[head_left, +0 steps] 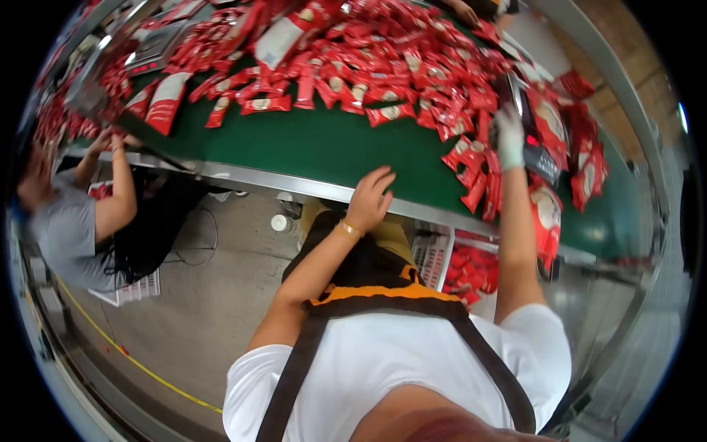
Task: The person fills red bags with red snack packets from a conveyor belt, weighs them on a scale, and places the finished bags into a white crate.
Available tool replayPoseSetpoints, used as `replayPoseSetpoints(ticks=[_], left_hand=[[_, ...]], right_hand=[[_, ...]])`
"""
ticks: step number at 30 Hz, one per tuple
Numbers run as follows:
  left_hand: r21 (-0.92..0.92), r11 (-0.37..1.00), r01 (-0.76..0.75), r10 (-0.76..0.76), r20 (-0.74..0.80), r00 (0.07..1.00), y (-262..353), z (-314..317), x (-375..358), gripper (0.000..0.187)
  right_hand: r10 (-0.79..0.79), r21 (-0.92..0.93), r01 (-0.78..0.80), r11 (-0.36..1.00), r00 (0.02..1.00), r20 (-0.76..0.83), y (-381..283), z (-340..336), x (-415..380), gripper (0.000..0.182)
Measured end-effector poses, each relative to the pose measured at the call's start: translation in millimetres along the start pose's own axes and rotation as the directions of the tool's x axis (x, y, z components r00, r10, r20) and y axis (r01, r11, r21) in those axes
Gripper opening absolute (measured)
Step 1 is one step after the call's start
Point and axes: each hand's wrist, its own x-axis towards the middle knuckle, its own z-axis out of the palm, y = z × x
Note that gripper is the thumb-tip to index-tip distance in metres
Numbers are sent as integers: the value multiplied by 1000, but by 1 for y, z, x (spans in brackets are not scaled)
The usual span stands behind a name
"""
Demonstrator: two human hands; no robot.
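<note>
My bare left hand [370, 199], with a band at the wrist, rests at the metal edge [309, 186] of the green work surface [294, 144]. Its fingers are apart and hold nothing. My right hand [508, 136] wears a pale glove and reaches over the right part of the surface, beside a dark device [541, 163] with a red display. The gloved fingers are blurred, so what they touch is unclear. Small red packets [471, 166] lie just left of that hand. Larger red bags [546, 214] lie to its right. A big heap of small red packets [383, 66] covers the far side.
At the left a person in a grey shirt [66, 228] works at the same surface. A scale [156, 48] stands at the upper left. Below the surface are a white basket [434, 254] and red packets [471, 272]. Another person's hand [464, 11] shows at the top.
</note>
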Motion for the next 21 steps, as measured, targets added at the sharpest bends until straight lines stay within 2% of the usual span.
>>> replayPoseSetpoints(ticks=[2,4,5,6,7,8,9,10,11,12,13,14,16,18,20,21], left_hand=[[27,997,77,-78,22,997,12,-36,-36,36],[87,983,163,-165,14,986,4,-66,-90,32],[197,960,201,-213,43,976,-2,-84,-117,33],[243,898,366,-386,38,922,1,-101,-141,34],[202,851,486,-497,7,868,-14,-111,-174,38],[260,731,631,-653,0,757,-29,-116,-215,41],[150,507,849,-860,151,487,-44,-126,-245,52],[-180,315,932,-896,269,355,-47,-132,-264,64],[-553,-313,772,-835,547,53,-45,-135,-285,70],[-521,-228,823,-880,472,55,-17,-146,-284,70],[-476,-138,868,-913,401,75,4,-156,-270,71],[-465,-113,878,-916,391,89,11,-160,-269,71],[-501,-156,851,-895,437,93,13,-162,-279,71],[-513,-192,836,-865,490,102,0,-155,-280,71],[-498,-214,841,-839,534,102,-18,-144,-278,71],[-490,-213,845,-830,547,108,-28,-138,-276,71]], right_hand=[[11,-38,-1,999,963,270,-31,71,-74,70],[104,-19,-108,994,870,482,-42,125,-100,80],[75,25,-96,995,886,457,-50,146,-91,81],[53,65,-90,994,902,427,-57,168,-69,81],[2,168,-76,983,916,401,-64,185,-43,80],[-41,262,-62,963,929,369,-69,199,-15,78],[42,236,-134,963,933,356,-69,213,12,75],[122,208,-199,958,934,337,-69,218,28,72],[96,230,-204,952,908,407,-69,216,27,69],[62,257,-202,945,883,465,-74,217,27,66],[36,305,-169,937,917,398,-98,203,-12,65],[43,301,-194,934,895,445,-90,183,-22,69],[167,455,-279,846,948,271,-67,135,-43,74],[427,735,-340,586,901,75,-20,67,-29,92],[406,908,-182,376,914,15,53,-22,10,99],[518,898,-130,421,847,-120,36,-47,0,99]])
